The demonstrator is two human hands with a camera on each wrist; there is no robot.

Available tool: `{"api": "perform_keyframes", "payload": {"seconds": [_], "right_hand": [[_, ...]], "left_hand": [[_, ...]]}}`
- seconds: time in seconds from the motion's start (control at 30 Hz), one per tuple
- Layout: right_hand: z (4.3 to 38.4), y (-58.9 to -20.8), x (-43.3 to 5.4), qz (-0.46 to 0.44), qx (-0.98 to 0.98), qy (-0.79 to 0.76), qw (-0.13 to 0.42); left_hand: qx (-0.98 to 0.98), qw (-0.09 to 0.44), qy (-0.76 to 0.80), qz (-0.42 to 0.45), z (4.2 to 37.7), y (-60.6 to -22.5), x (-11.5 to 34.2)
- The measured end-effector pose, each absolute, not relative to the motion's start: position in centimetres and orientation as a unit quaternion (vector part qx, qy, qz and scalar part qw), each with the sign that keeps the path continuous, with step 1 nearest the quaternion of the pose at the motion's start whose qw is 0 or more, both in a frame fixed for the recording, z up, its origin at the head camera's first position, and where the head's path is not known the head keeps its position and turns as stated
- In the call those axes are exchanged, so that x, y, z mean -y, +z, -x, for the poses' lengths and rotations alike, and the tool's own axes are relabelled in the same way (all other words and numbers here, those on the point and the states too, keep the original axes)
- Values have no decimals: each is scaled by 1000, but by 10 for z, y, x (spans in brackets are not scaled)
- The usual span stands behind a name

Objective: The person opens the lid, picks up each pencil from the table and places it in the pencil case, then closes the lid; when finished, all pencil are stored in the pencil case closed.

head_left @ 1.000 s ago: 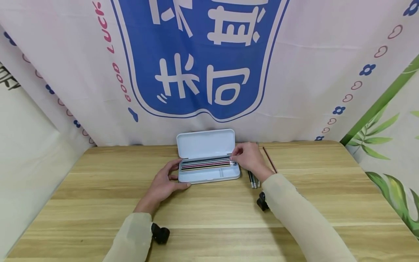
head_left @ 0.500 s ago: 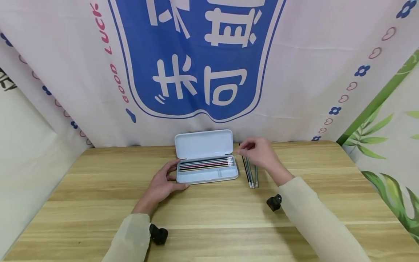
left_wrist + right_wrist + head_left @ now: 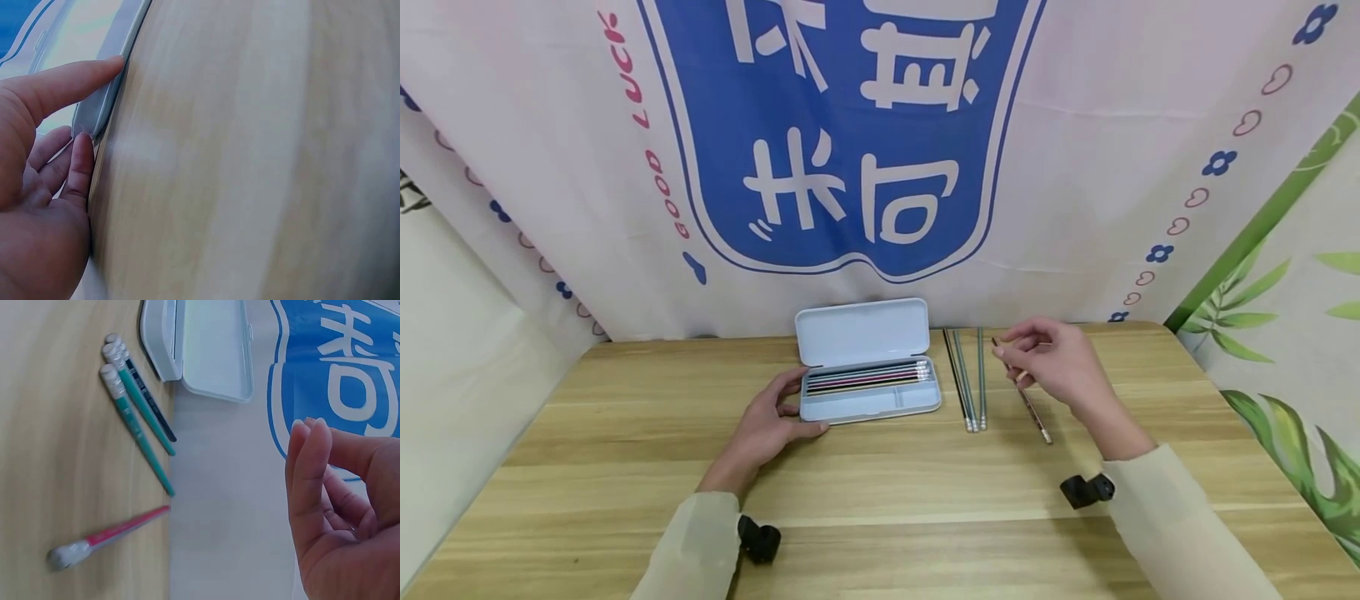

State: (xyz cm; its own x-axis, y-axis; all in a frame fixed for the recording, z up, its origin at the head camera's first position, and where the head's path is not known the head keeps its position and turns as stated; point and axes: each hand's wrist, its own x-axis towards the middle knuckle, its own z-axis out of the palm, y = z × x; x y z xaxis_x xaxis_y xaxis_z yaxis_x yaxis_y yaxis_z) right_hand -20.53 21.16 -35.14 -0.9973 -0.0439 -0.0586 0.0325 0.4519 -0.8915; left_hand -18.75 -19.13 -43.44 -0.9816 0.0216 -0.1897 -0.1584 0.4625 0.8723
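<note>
A light-blue pencil case [image 3: 850, 407] stands open on the table, several pencils [image 3: 865, 380] lying side by side in its rear compartment. My left hand [image 3: 767, 427] holds the case by its left end, thumb at the front edge and fingers around the back corner. To the right of the case lie a black pencil [image 3: 953, 367] and two green pencils [image 3: 982, 383], eraser ends towards me. Farther right is a red pencil [image 3: 1037, 421]. Over its far end hovers my right hand [image 3: 1063, 362], fingers loosely bent and thumb near the index finger; the right wrist view shows nothing between them.
The case's raised lid [image 3: 861, 333] leans back near a printed curtain [image 3: 1045, 250] along the table's far edge. A small divider splits the front compartment. Bare wooden tabletop [image 3: 880, 500] stretches in front of the case.
My right hand has left the pencils in the case and moved right, past the black and green pencils, to above the red one. My left hand stays on the case.
</note>
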Motion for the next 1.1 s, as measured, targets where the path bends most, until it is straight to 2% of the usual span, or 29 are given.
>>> {"api": "perform_keyframes", "payload": {"seconds": [0.5, 1.1], "right_hand": [[179, -379, -240, -24, -845, -532, 46], [177, -406, -257, -39, -856, -509, 83]], "left_hand": [[-847, 89, 522, 43, 188, -433, 192], [-847, 88, 523, 39, 187, -434, 192]]}}
